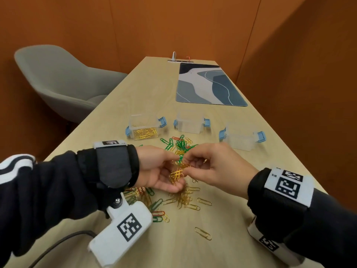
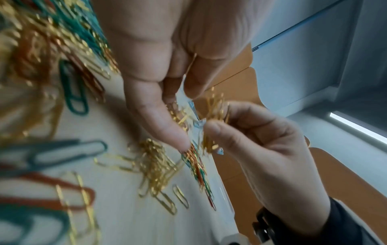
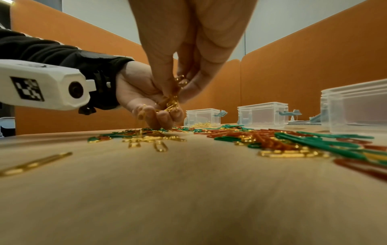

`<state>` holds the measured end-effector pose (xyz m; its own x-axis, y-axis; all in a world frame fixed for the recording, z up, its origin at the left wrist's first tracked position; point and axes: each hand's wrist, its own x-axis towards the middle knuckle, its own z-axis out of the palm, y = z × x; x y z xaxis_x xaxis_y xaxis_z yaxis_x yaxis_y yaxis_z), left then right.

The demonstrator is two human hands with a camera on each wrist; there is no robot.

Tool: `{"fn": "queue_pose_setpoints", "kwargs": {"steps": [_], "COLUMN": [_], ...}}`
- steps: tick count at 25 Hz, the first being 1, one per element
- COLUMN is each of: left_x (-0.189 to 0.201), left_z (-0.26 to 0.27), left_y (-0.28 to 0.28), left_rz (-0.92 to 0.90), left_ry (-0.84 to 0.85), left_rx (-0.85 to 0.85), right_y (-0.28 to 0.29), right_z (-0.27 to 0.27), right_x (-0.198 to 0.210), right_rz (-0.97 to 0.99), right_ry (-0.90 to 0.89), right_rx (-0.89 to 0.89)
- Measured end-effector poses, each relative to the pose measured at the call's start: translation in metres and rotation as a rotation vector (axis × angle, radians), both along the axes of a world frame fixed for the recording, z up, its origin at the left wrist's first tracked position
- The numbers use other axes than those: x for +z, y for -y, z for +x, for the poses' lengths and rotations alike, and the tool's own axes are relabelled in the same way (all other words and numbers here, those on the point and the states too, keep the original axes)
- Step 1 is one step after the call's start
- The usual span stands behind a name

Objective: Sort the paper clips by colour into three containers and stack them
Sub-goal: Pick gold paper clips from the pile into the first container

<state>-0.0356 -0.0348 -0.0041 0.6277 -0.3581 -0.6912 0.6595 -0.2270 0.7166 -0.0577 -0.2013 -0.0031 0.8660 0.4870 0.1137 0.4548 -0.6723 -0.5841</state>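
My left hand (image 1: 168, 172) is cupped palm-up just above the table and holds a bunch of gold paper clips (image 1: 176, 174). My right hand (image 1: 189, 165) meets it from the right and pinches gold clips (image 3: 178, 82) between thumb and fingers. Green, red and gold loose clips (image 1: 178, 144) lie behind the hands, with more (image 1: 186, 199) beneath and in front of them. Three clear containers with blue latches stand in a row beyond. The left container (image 1: 144, 127) holds gold clips. The middle container (image 1: 190, 123) and the right container (image 1: 242, 137) look empty.
A blue-grey patterned desk mat (image 1: 210, 86) lies at the far right of the wooden table (image 1: 146, 89). A grey chair (image 1: 63, 84) stands off the left edge. Orange partition walls close in the back and right. A single gold clip (image 1: 202, 233) lies near me.
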Motion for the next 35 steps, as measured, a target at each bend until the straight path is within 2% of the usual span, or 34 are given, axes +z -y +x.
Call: {"fn": "queue_pose_setpoints", "kwargs": {"steps": [2, 6, 8, 11, 13, 16, 19, 21, 23, 24, 25, 29, 32, 35], "left_x": [-0.003, 0.005, 0.019, 0.044, 0.051, 0.047, 0.045, 0.041, 0.030, 0.024, 0.019, 0.004, 0.000, -0.001], "left_z": [-0.002, 0.006, 0.024, 0.056, 0.076, 0.089, 0.063, 0.032, 0.004, -0.006, -0.013, -0.024, -0.023, -0.019], "left_y": [0.007, 0.004, -0.007, -0.020, -0.025, -0.031, -0.033, -0.028, -0.015, -0.008, -0.001, 0.016, 0.019, 0.015], "left_rz": [-0.028, 0.081, 0.162, 0.371, 0.458, 0.610, 0.657, 0.718, 0.835, 0.886, 0.920, 0.951, 0.897, 0.785], "left_ry": [-0.031, 0.010, 0.135, 0.442, 0.552, 0.669, 0.811, 0.791, 0.696, 0.664, 0.663, 0.784, 0.812, 0.759], "left_rx": [0.001, -0.103, -0.025, 0.185, 0.278, 0.263, 0.113, -0.187, -0.532, -0.636, -0.683, -0.692, -0.707, -0.665], "right_y": [-0.002, 0.008, 0.018, 0.022, 0.018, 0.011, 0.006, 0.002, -0.002, -0.004, -0.006, -0.008, -0.007, -0.006], "right_z": [-0.001, -0.008, -0.014, -0.021, -0.023, -0.021, -0.014, -0.010, -0.006, -0.004, -0.003, -0.002, -0.004, -0.004], "right_x": [0.001, 0.005, 0.006, 0.003, 0.002, 0.000, -0.001, -0.003, -0.004, -0.005, -0.005, -0.005, -0.005, -0.005], "right_rz": [0.036, 0.021, -0.113, -0.433, -0.490, -0.479, -0.409, -0.344, -0.316, -0.315, -0.321, -0.365, -0.407, -0.403], "right_ry": [0.024, 0.037, -0.071, -0.193, -0.206, -0.150, -0.160, -0.195, -0.227, -0.242, -0.253, -0.274, -0.258, -0.232], "right_rx": [0.033, -0.001, 0.000, 0.127, 0.175, 0.198, 0.160, 0.123, 0.104, 0.102, 0.104, 0.124, 0.151, 0.160]}}
